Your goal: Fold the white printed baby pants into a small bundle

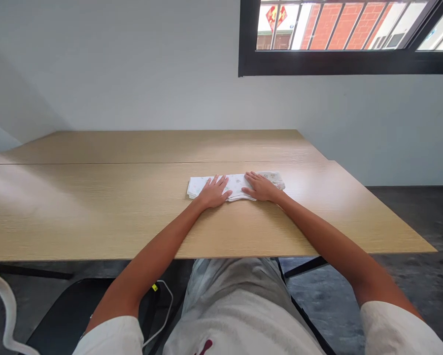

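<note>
A white cloth (239, 183) with a small faint print lies folded into a long flat strip on the wooden table (95, 212). My left hand (216, 191) rests flat on its left half, fingers spread and pointing away from me. On the right half lies my right hand (260, 187), palm down, with its fingers stretched toward the left. Both hands press on top of the cloth without gripping it. Several layers show along the cloth's near edge, and its right end looks slightly rumpled.
The table's near edge (243, 257) runs just in front of my body. A second tabletop (169, 145) adjoins behind, against the wall (151, 74). A black chair (69, 315) stands below left, beside a white cable (167, 315). A dark-framed window (317, 63) is at upper right.
</note>
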The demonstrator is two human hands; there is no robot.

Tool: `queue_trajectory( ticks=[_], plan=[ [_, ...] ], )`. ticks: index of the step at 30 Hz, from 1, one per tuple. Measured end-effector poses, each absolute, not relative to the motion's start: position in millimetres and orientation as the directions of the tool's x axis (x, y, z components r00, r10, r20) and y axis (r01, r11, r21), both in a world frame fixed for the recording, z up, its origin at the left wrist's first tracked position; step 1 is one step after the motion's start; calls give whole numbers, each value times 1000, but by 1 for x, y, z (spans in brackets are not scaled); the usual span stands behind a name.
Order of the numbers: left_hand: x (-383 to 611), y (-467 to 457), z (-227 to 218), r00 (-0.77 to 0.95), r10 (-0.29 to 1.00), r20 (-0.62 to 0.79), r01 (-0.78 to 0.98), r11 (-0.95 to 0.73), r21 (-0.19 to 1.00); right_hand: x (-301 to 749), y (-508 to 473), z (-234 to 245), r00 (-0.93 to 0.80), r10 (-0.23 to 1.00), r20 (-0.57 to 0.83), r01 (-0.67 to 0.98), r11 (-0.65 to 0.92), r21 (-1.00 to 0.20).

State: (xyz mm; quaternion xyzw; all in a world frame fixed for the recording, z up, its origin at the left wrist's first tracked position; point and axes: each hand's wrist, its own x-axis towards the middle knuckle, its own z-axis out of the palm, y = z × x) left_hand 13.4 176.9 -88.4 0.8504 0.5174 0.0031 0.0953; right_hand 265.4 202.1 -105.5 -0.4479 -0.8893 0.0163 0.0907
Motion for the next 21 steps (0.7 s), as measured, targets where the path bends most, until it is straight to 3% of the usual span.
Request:
queue_trajectory(
  ticks=[9,13,21],
  plan=[
    [2,174,-80,268,953,-141,955,-245,165,273,206,-105,-472,881,-38,881,473,26],
    [-8,180,-83,189,973,-134,971,-165,170,276,207,-100,-427,903,-41,903,428,35],
    [-12,190,-88,178,979,-98,973,-160,165,274,211,-97,-341,940,-27,939,342,29]
  ],
)
